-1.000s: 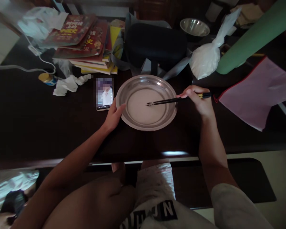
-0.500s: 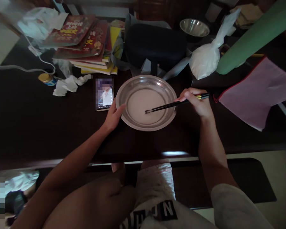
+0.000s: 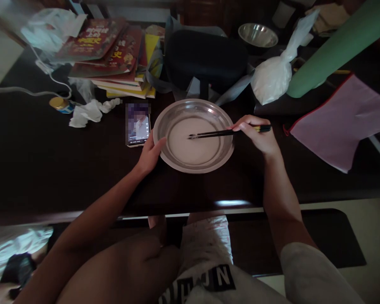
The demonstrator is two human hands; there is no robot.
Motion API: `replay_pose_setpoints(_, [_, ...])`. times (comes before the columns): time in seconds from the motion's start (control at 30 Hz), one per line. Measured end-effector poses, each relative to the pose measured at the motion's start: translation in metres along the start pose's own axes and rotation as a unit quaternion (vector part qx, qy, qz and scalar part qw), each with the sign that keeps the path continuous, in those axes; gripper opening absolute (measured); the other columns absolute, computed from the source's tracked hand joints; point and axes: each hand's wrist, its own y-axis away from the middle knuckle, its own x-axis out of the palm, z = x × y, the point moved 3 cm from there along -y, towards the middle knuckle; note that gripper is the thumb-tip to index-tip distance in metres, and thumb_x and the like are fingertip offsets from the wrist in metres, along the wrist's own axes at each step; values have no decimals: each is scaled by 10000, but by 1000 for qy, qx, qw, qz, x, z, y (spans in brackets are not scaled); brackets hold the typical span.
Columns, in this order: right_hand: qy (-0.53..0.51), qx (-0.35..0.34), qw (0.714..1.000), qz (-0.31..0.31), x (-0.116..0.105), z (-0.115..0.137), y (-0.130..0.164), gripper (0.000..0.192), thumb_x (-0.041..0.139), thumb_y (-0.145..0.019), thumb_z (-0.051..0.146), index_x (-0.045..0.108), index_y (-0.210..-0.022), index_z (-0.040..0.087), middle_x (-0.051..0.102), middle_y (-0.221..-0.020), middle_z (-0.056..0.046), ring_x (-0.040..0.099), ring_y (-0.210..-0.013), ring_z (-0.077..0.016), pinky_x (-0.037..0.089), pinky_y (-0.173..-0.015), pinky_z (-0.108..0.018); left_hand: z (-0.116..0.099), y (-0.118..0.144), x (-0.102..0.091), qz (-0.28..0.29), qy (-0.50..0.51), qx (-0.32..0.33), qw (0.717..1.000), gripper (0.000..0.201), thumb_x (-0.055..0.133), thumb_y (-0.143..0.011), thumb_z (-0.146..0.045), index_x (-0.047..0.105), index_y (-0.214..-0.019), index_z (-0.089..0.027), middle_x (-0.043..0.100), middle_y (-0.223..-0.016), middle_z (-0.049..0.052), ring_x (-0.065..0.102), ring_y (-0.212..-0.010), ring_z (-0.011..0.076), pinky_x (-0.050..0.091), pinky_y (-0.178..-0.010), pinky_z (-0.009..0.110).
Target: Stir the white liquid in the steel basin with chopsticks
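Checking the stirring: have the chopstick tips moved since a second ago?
Yes. The chopsticks tips have shifted toward the left rim of the metal bowl, which stayed put.

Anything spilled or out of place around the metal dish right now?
No spill shows. The pale liquid sits inside the metal dish; the left hand steadies its rim and the right hand holds chopsticks in it. A lit phone lies right beside the dish, within splash range.

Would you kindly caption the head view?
Right hand holds chopsticks in pale batter; left hand grips metal bowl.
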Motion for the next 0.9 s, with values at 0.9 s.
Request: replay_pose_setpoints(0.9, [-38, 4, 998, -46, -6, -2, 1, 307, 671, -906, 471, 757, -692, 269, 737, -687, 20, 743, -731, -160, 577, -778, -337, 1, -1, -2, 5, -15, 17, 1000, 546, 620, -862, -578, 594, -1247, -193, 684, -1194, 112, 646, -1100, 298, 533, -1023, 510])
